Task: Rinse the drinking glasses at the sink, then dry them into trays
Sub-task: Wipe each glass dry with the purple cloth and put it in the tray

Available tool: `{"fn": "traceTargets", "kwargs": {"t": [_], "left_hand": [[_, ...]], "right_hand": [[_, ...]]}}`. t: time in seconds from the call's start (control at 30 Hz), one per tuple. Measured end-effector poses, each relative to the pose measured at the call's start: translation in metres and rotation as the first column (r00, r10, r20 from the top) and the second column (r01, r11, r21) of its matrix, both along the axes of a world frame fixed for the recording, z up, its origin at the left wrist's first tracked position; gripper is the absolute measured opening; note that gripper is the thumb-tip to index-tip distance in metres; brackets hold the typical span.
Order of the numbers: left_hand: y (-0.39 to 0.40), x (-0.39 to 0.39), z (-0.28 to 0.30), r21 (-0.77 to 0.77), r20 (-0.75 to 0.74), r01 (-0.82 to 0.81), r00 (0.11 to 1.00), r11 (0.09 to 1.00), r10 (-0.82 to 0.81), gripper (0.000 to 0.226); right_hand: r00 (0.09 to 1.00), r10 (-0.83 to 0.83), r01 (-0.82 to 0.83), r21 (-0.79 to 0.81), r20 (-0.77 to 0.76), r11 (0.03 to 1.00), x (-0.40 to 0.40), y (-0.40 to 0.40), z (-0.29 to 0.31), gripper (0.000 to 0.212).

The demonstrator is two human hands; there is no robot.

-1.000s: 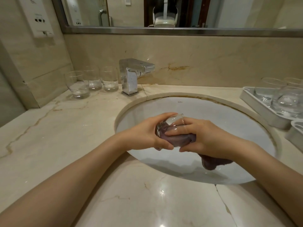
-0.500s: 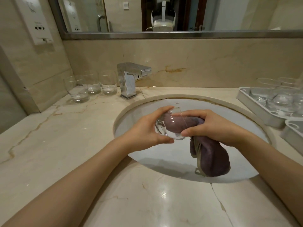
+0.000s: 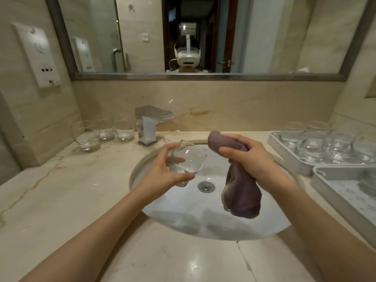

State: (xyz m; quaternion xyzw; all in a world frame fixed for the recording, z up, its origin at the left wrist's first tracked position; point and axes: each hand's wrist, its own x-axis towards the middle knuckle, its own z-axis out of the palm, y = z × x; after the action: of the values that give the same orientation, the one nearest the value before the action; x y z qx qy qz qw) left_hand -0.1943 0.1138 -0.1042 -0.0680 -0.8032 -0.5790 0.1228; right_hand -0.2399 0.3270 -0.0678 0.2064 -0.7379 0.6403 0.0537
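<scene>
Over the sink (image 3: 254,228) the left hand (image 3: 162,171) holds a drinking glass (image 3: 186,161) on its side, thumb below and fingers curled over the top, the base of the glass facing right. The right hand (image 3: 250,159) grips a purple cloth (image 3: 242,192) bunched in its fist; one end sticks up above the knuckles and the rest hangs down over the basin (a paler edge shows along its left side). Glass and cloth are apart, with a gap of white basin between them. The drain (image 3: 206,186) sits below that gap.

On the far left of the marble counter (image 3: 61,200) three more glasses (image 3: 105,132) stand upright in a row, just left of the chrome tap (image 3: 149,125). To the right of the sink lie two pale trays: the far tray (image 3: 289,153) holds several glasses (image 3: 329,143), packed close together; the near tray (image 3: 333,192) runs off the right edge, and what lies in it is too blurred to tell. A mirror (image 3: 203,37) hangs on the far wall, and a white wall panel (image 3: 36,55) is fixed to the left wall.
</scene>
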Motion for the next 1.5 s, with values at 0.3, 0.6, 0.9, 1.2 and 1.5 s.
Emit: {"fn": "traceTargets", "kwargs": {"t": [0.3, 0.6, 0.9, 1.2, 1.5], "left_hand": [[0.072, -0.006, 0.036, 0.239, 0.046, 0.148, 0.985, 0.96, -0.164, 0.077], [0.224, -0.042, 0.078, 0.155, -0.037, 0.379, 0.925, 0.912, -0.379, 0.073], [0.301, -0.067, 0.038, -0.048, 0.03, 0.393, 0.919, 0.918, -0.392, 0.08], [0.307, -0.074, 0.017, -0.387, 0.007, 0.253, 0.962, 0.887, -0.271, 0.088], [0.29, -0.067, 0.032, -0.721, -0.013, 0.214, 0.947, 0.659, -0.321, 0.09]], "right_hand": [[0.968, -0.182, 0.213, 0.175, -0.174, 0.961, 0.057, 0.063, 0.033, 0.036], [0.836, -0.463, 0.548, 0.388, -0.296, 0.741, 0.087, 0.185, 0.092, 0.033], [0.728, -0.634, 0.645, 0.573, -0.26, 0.505, 0.072, 0.248, 0.051, 0.038], [0.724, -0.608, 0.623, 0.685, -0.325, 0.377, 0.06, 0.253, 0.038, 0.039], [0.628, -0.629, 0.724, 0.64, -0.458, 0.256, 0.064, 0.241, 0.046, 0.041]]}}
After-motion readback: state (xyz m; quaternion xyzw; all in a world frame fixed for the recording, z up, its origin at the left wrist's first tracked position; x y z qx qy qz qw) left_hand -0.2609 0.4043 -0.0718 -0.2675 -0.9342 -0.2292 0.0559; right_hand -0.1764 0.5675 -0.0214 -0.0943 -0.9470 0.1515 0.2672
